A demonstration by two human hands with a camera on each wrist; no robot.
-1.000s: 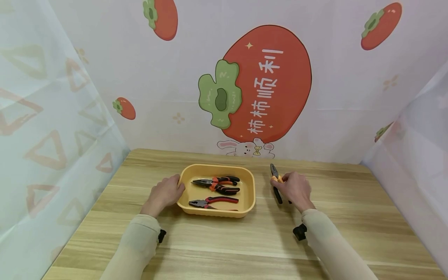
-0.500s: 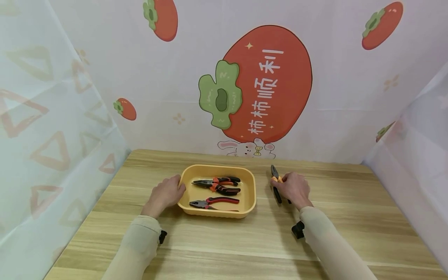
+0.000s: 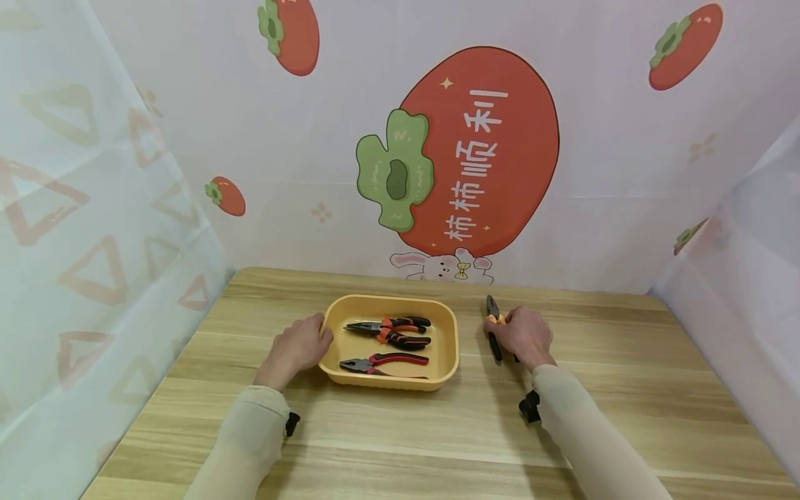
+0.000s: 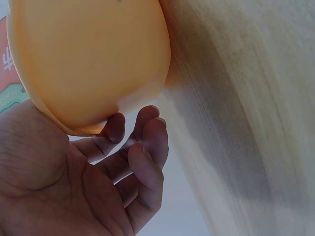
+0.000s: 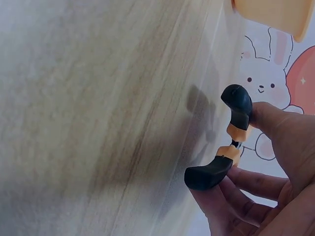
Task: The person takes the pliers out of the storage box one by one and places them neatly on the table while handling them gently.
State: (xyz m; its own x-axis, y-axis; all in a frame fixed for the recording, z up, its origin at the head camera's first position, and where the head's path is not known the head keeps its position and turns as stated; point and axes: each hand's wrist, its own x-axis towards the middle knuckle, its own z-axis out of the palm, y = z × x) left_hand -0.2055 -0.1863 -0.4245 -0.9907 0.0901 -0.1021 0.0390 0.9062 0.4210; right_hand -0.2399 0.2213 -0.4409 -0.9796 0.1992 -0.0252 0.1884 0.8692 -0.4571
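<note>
In the head view, my left hand point(image 3: 298, 344) grips the left end of a yellow plastic tray point(image 3: 451, 347). The left wrist view puts curled fingers point(image 4: 147, 172) against the tray's end wall point(image 4: 93, 54). Two pairs of pliers lie inside: long-nose pliers point(image 3: 369, 327) with black-and-orange handles, and combination pliers point(image 3: 356, 364) with red-and-black handles, partly hidden by the front wall. Right of the tray, my right hand point(image 3: 528, 337) holds another pair of pliers point(image 3: 492, 305), jaws pointing away. Its black-and-orange handles point(image 5: 209, 174) are spread between thumb and fingers; whether it touches the table is unclear.
The wooden table point(image 3: 400, 444) meets a printed backdrop point(image 3: 281, 243) at its far edge. Similar cloth walls point(image 3: 744, 264) stand at both sides. A black wrist camera point(image 3: 530, 406) sits under the right forearm.
Very little differs. The right wrist has shifted slightly to the left, and the head view has moved a touch. Both hands keep their hold.
</note>
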